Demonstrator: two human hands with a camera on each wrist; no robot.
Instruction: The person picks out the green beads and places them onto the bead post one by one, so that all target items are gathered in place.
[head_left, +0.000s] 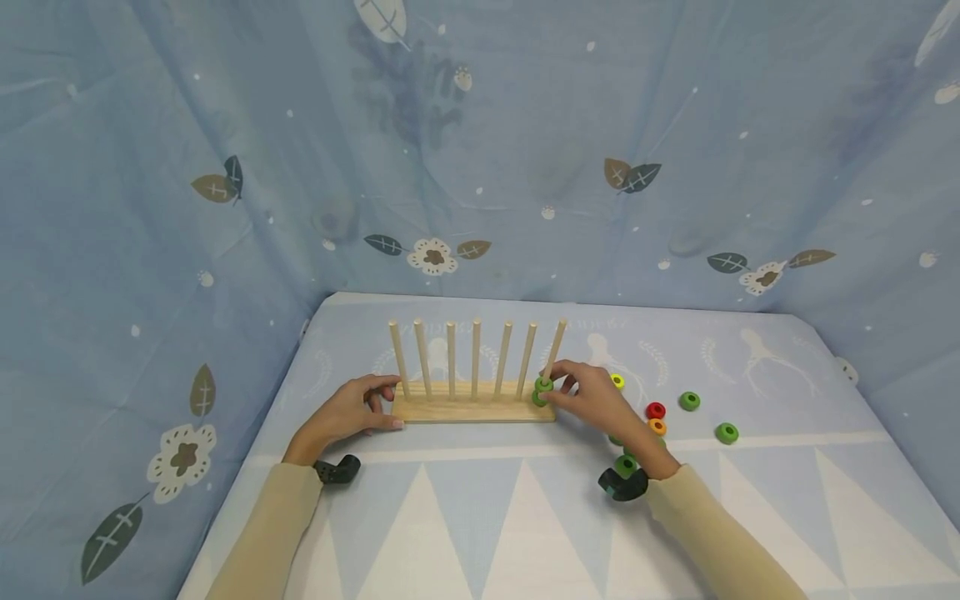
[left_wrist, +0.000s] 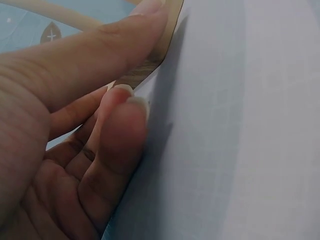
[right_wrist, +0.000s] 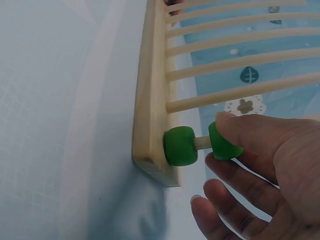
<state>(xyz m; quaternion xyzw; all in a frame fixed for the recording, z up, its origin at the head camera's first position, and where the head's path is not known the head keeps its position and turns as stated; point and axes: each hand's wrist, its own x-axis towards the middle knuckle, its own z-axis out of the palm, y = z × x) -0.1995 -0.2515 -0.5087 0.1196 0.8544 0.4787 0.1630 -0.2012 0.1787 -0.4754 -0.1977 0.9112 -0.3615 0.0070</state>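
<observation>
A pale wooden peg board [head_left: 472, 410] with a row of several upright pegs stands on the table. My left hand [head_left: 348, 408] grips its left end, thumb at the front edge and fingers behind. At the other end, my right hand [head_left: 596, 400] pinches a green bead [right_wrist: 225, 144] between thumb and fingers. That bead is threaded on the rightmost peg. Below it, a second green bead [right_wrist: 180, 146] sits against the base on the same peg, with a short gap of bare wood between the two. The remaining pegs carry no beads.
Right of the board lie loose beads: a red one [head_left: 656, 410], an orange one [head_left: 657, 427], a yellow one [head_left: 617, 381] and several green ones [head_left: 689, 401], some partly hidden under my right forearm. A patterned blue cloth [head_left: 480, 150] hangs behind the table.
</observation>
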